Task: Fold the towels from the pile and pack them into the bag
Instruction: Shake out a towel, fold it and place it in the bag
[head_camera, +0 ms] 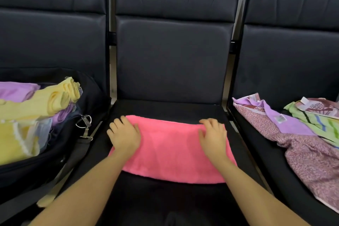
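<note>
A pink towel (170, 150) lies folded flat on the middle black seat (170, 108). My left hand (124, 134) rests on its far left corner with relaxed fingers. My right hand (213, 135) lies flat on its far right end. On the left seat stands an open dark bag (60, 141) holding folded yellow towels (42, 104) and a purple towel (16, 91). The pile of loose towels sits on the right seat: a pink-patterned one with a purple band (297, 145) and a green striped one (319, 123).
Three black padded seats stand in a row with tall backrests (172, 57). A metal clip and ring (84, 124) hang from the bag's strap near the gap between the left and middle seats. Bare seat shows in front of the pink towel.
</note>
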The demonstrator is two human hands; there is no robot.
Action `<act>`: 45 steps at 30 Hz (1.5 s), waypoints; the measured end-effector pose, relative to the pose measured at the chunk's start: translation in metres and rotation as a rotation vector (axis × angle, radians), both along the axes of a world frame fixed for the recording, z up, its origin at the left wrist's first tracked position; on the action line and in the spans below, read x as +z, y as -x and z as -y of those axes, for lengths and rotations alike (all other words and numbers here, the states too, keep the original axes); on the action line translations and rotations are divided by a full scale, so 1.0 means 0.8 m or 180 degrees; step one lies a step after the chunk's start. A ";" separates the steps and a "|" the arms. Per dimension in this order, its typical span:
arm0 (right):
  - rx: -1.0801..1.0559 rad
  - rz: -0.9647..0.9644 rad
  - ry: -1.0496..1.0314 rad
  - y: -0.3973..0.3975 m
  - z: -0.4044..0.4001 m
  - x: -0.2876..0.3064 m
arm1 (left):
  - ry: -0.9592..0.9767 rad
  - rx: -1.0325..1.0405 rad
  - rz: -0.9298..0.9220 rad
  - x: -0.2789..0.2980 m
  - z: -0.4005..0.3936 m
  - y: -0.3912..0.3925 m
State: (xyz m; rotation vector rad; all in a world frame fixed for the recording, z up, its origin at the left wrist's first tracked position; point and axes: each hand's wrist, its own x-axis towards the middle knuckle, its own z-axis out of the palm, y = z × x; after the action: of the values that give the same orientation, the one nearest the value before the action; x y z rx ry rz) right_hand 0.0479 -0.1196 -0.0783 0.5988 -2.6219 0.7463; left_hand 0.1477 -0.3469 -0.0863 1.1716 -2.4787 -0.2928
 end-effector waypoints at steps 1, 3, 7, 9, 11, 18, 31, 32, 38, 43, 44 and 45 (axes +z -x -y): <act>0.0214 0.0028 -0.0216 -0.007 0.005 -0.005 | 0.0037 0.0066 0.0123 -0.012 -0.007 -0.008; 0.0500 0.0181 -0.0737 -0.016 0.009 -0.018 | -0.0041 0.0164 0.0492 -0.024 -0.012 -0.019; 0.0702 0.0510 -0.1648 -0.022 0.001 -0.035 | 0.0273 0.0009 0.0596 -0.014 -0.009 -0.030; 0.0725 0.0537 -0.1811 -0.026 0.000 -0.039 | 0.0368 -0.0123 0.0457 -0.013 -0.007 -0.030; 0.0710 0.0562 -0.1892 -0.030 0.003 -0.041 | 0.0493 -0.0311 0.0181 -0.008 -0.001 -0.036; 0.1007 0.0918 -0.1522 -0.060 0.051 -0.049 | 0.0060 -0.1110 -0.1323 0.069 -0.008 -0.051; 0.0141 0.1001 0.0822 -0.047 -0.051 0.001 | -0.0856 -0.2421 -0.0402 0.063 -0.163 0.015; 0.0266 0.0924 0.0732 -0.050 -0.057 -0.001 | -0.0819 -0.2418 -0.0370 0.060 -0.162 0.013; 0.1509 0.0629 -0.0206 -0.080 -0.057 0.002 | -0.0228 -0.2230 0.0378 0.040 -0.114 -0.049; 0.1555 0.0885 -0.1225 -0.091 -0.040 0.000 | -0.0459 -0.2315 0.0957 0.028 -0.097 -0.090; 0.1495 0.0939 -0.1239 -0.091 -0.035 -0.001 | -0.0530 -0.2404 0.1010 0.025 -0.097 -0.095; 0.1473 0.0973 -0.1286 -0.091 -0.030 -0.002 | -0.0579 -0.2501 0.1084 0.022 -0.096 -0.099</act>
State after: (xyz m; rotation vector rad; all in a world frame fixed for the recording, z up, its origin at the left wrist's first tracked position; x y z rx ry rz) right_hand 0.1205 -0.0957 -0.0799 1.3341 -2.9776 0.4491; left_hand 0.2270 -0.2701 -0.0689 0.2468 -3.1792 -0.5710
